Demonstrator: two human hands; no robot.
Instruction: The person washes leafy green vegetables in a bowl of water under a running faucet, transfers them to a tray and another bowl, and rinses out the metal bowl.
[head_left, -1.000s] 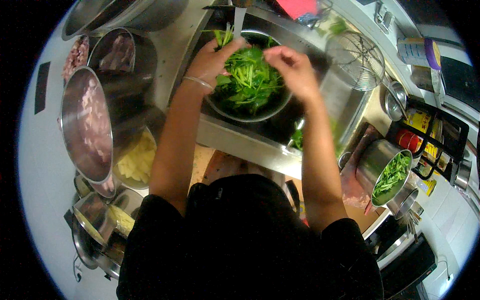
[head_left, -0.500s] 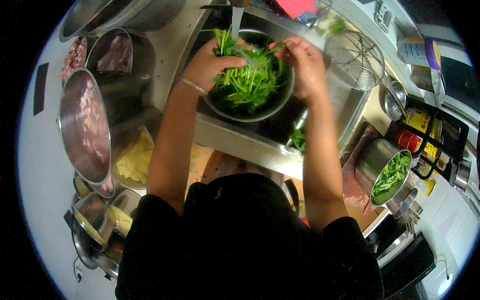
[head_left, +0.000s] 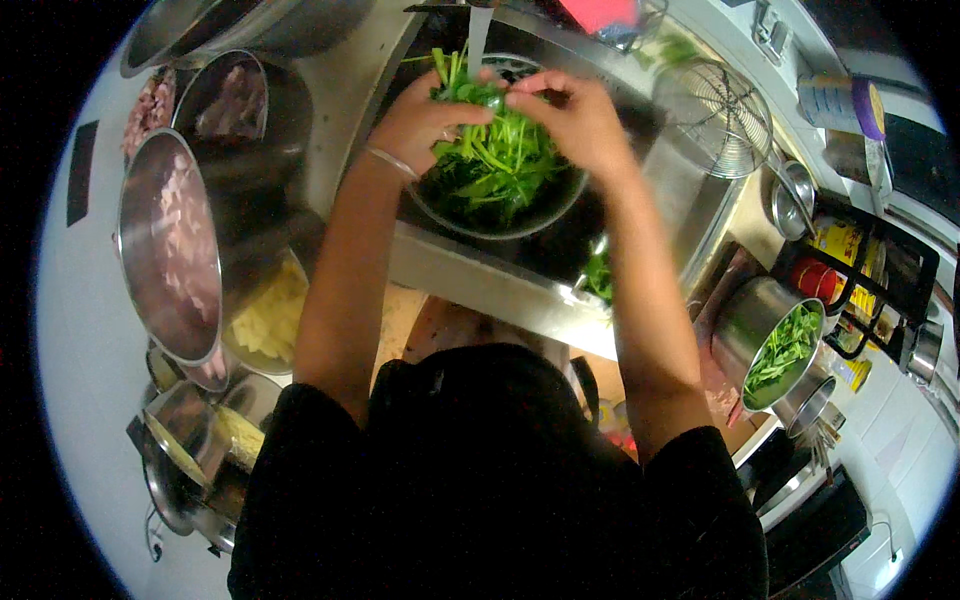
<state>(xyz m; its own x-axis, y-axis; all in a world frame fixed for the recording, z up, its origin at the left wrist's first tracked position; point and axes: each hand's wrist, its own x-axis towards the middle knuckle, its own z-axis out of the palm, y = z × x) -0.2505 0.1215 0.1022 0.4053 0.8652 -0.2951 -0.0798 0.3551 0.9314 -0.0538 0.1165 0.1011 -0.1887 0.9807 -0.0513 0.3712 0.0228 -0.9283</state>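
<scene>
My left hand (head_left: 415, 118) is closed around a bunch of leafy greens (head_left: 453, 68), its thumb lying across the stems. Beside it, the bent fingers of my right hand (head_left: 572, 112) pinch at the same bunch. Both hands are over a round metal bowl (head_left: 470, 233) in the sink, where more long green stems and leaves (head_left: 515, 175) lie. A metal tap (head_left: 479, 42) comes down just behind the bunch. The tips of some right fingers are hidden among the leaves.
Loose greens (head_left: 598, 275) lie at the sink's near right corner. A wire strainer (head_left: 715, 115) rests on the right rim. Further right, a steel pot (head_left: 740, 325) holds cut greens. At left stand a pot of meat pieces (head_left: 185, 235) and a container of pale yellow pieces (head_left: 265, 325).
My right hand has moved left, from holding a sprig out to the right, to meet the bunch in my left hand. The left hand has hardly moved.
</scene>
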